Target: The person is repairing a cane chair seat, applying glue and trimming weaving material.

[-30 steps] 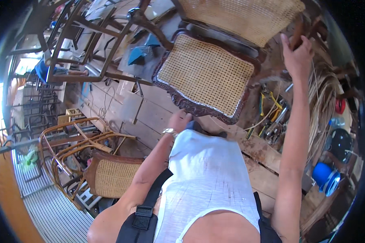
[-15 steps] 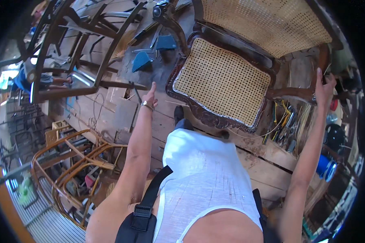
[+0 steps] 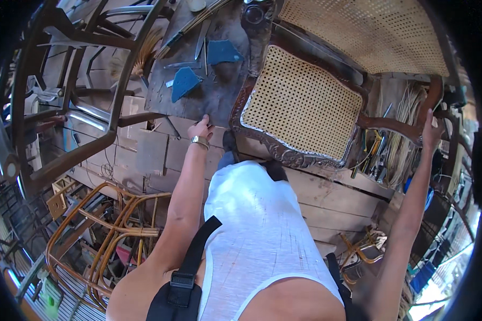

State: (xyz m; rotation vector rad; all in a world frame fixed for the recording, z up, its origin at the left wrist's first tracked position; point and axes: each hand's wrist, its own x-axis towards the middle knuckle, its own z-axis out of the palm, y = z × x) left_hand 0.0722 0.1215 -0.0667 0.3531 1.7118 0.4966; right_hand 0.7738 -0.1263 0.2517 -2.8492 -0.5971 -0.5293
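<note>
A carved dark wooden armchair (image 3: 292, 142) with a woven cane seat (image 3: 305, 104) and cane back (image 3: 369, 35) stands in front of me, turned slightly. My right hand (image 3: 431, 131) is at the front end of its right armrest (image 3: 393, 126), fingers wrapped about the wood. To the left of the seat, my left hand (image 3: 201, 130) is at the front edge of a dark board (image 3: 219, 96), with its fingers curled. What it holds, if anything, is hidden. Two blue angular pieces (image 3: 224, 52) lie on that board, beside a thin blade-like tool (image 3: 202, 40).
Dark wooden chair frames (image 3: 91, 115) stand at the left. A bent rattan frame (image 3: 104, 235) sits at the lower left. Under the right armrest lie hand tools (image 3: 379, 152) and cane strands (image 3: 404, 120). The floor is wooden planks (image 3: 332, 206).
The view has shifted, bringing the board and blue pieces closer. My left hand's extended finger has drawn in and the fingers are more curled. My right hand stays at the armrest.
</note>
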